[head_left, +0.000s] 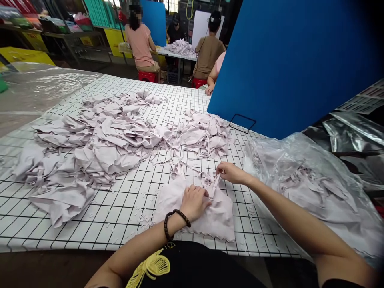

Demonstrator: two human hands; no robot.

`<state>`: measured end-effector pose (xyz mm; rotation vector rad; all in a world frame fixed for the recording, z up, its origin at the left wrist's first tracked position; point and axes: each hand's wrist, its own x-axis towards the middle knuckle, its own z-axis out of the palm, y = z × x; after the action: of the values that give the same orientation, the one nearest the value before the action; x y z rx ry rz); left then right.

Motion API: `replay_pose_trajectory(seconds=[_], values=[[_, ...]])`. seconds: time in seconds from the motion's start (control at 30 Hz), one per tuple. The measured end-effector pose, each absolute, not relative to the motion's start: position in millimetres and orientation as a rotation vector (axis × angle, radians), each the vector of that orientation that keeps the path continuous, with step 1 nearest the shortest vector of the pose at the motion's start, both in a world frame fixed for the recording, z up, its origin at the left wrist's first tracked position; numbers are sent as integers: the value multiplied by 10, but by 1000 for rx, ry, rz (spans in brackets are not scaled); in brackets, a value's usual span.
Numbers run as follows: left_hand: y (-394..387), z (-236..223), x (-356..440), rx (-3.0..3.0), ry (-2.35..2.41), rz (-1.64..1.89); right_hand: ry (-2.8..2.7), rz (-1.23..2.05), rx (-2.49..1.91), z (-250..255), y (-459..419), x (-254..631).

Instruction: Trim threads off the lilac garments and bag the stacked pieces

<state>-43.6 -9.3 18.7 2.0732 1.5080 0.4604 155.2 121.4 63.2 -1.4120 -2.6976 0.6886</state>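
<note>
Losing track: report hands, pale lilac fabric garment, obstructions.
Left hand on pale lilac fabric garment; right hand pinching its narrow lilac strap. Garment on white, black-gridded tabletop. Nothing blocking hands; tiny pale scraps alongside.

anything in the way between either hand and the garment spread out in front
Nothing visible stands in the way: the left hand is right on the garment, and the right hand pinches a thin strap near its far edge.

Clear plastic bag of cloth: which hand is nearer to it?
Right. The right hand is just left of the bag; the left hand is farther off, on the pale cloth.
</note>
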Motion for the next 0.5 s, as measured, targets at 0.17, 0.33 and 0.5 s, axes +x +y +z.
replay_pose_trajectory(seconds=[0.17,0.33,0.5], values=[[-130,173,-429,2123,1441,558,-2113,770,-1528,346,1192,1599],[-100,127,-432,2149,1373,489,-1666,953,-1598,101,1132,1526],[-84,113,-425,2130,1367,496,-1812,1061,-1791,113,1164,1589]])
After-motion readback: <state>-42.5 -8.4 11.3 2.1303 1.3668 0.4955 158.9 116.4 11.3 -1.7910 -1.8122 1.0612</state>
